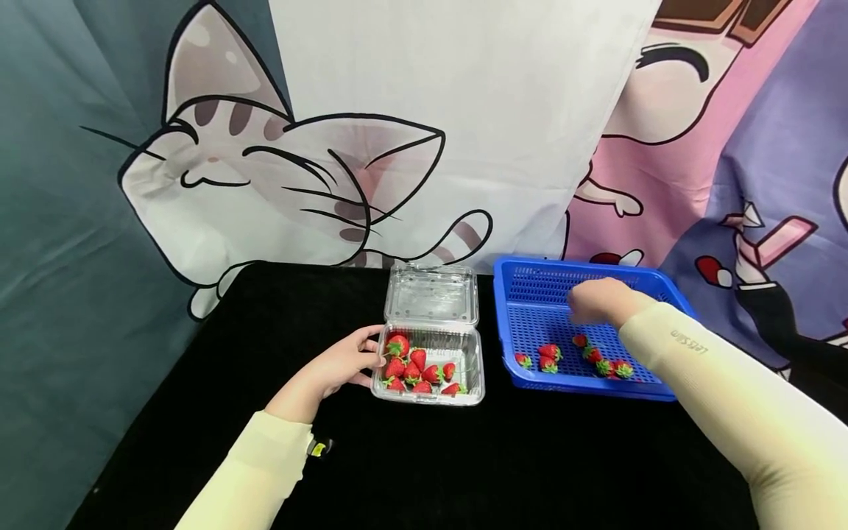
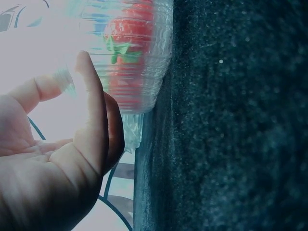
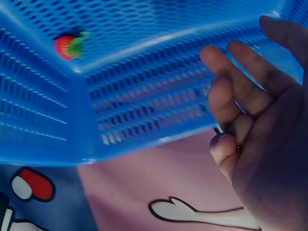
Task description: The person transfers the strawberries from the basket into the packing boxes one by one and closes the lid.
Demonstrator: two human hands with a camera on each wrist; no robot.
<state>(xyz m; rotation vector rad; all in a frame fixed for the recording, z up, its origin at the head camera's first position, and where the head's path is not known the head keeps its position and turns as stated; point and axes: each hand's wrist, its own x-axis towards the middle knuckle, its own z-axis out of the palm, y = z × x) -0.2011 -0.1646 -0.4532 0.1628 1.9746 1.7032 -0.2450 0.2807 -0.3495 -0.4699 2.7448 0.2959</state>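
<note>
Strawberries (image 1: 394, 366) in clear box (image 1: 474, 361) and blue basket (image 1: 502, 316), both on bench (image 1: 411, 471).
My left hand (image 1: 347, 361) touches the box's left side, fingers (image 2: 89, 101) spread; my right hand (image 1: 599, 300) is above the basket, fingers (image 3: 248, 94) loosely bent and parted. Lid (image 1: 432, 294) folded back.

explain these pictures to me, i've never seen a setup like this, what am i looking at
There's no machine: a person works with bare hands. The widest picture comes from a camera on the head, the other two from one on each wrist. On the black cloth surface stand a clear plastic rectangular box, its lid open, with red, green-leaved strawberries inside, and a blue plastic mesh basket with more strawberries. The left hand touches the box's side. The right hand is over the basket, holding nothing visible.
</note>
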